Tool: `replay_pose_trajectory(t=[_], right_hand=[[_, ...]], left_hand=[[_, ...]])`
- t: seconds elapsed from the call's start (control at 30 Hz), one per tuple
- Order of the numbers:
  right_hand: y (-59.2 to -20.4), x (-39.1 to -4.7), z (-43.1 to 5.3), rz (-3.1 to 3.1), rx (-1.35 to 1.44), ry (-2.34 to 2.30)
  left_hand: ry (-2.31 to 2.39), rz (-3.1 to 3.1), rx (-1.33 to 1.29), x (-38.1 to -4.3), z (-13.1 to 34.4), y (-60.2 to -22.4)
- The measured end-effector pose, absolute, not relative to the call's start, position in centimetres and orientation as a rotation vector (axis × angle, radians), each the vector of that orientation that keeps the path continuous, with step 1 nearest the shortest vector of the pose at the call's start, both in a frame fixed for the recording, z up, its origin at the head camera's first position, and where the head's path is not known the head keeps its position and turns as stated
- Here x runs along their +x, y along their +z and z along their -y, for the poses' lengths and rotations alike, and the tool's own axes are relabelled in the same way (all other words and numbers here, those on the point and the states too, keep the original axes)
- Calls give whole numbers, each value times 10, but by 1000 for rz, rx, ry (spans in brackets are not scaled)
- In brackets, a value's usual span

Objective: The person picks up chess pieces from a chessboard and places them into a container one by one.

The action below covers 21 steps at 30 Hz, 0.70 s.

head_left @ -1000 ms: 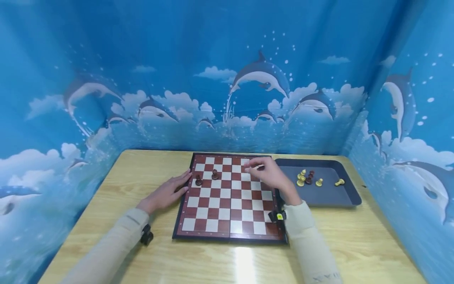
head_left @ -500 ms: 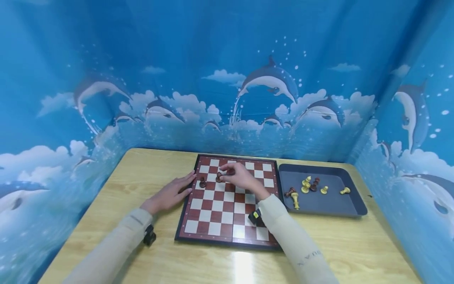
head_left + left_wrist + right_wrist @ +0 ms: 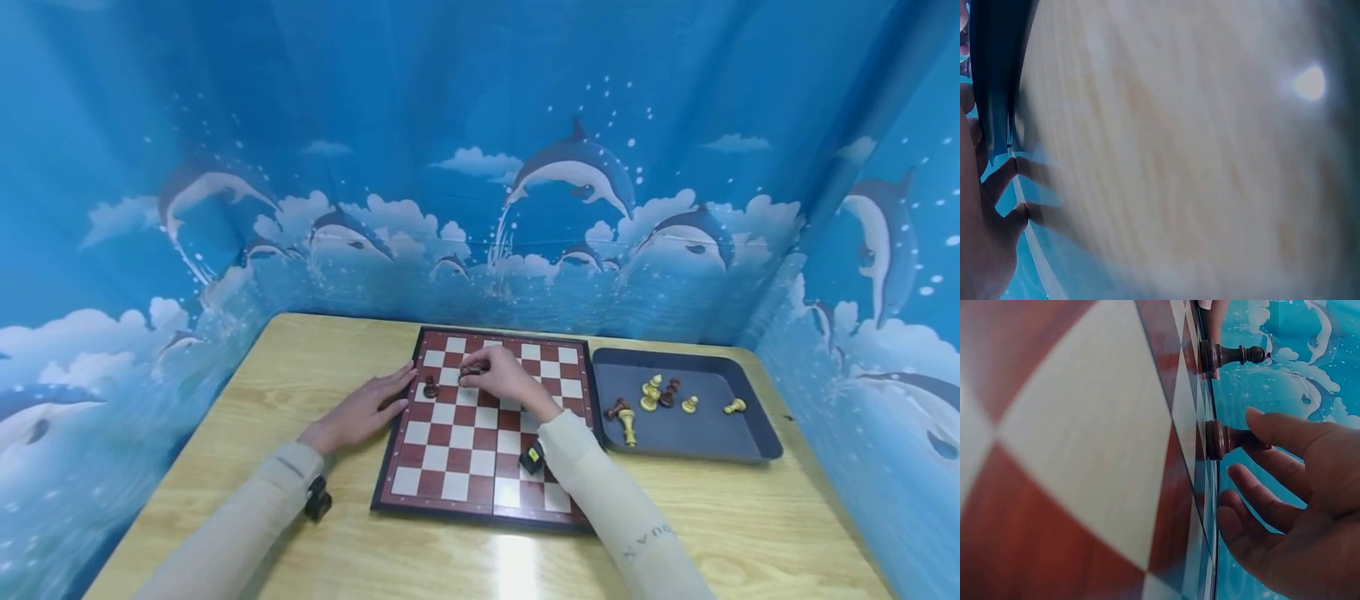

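Observation:
A red-and-white chessboard [image 3: 462, 458] lies on the wooden table. In its far left part, my right hand [image 3: 504, 377] pinches a dark brown chess piece [image 3: 1217, 440] between thumb and forefinger. The piece's base appears to stand on the board; the fingers partly cover its top, so its kind is unclear. Beside it stands a dark bishop-like chess piece [image 3: 431, 387], which the right wrist view shows upright with a round, pointed head. My left hand [image 3: 358, 414] rests against the board's left edge, its fingers extended; the left wrist view catches only part of this hand [image 3: 985, 244].
Right of the board is a dark grey tray [image 3: 720, 442]. It holds several cream and brown chess pieces, some lying down, such as a cream pawn [image 3: 735, 406]. A blue dolphin curtain [image 3: 420, 100] hangs behind the table [image 3: 330, 542].
My right hand has swept left across the board, from near its right side to the dark chess piece, and now pinches it. The left hand stays at the board's edge. The head view has shifted slightly.

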State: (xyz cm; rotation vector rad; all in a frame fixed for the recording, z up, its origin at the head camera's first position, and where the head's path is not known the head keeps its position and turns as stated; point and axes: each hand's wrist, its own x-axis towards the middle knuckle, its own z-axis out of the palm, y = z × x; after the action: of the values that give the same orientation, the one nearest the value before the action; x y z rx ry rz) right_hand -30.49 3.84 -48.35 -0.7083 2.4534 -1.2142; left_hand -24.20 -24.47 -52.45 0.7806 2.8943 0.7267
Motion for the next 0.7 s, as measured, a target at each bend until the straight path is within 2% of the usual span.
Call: replay_pose_trajectory(t=[0.23,0.4,0.7], right_hand=[[-468,-306,-33,-2573,-807,-1314],[-452,-305,-33,-2594,-777,-1385],[-455,-300,-34,-2571,-808,-1389]], left_hand=[[720,-2887,741,-241,244,-523],[726,-2889,756,-241,242,-522],[725,-2893,766,-241,244,-524]])
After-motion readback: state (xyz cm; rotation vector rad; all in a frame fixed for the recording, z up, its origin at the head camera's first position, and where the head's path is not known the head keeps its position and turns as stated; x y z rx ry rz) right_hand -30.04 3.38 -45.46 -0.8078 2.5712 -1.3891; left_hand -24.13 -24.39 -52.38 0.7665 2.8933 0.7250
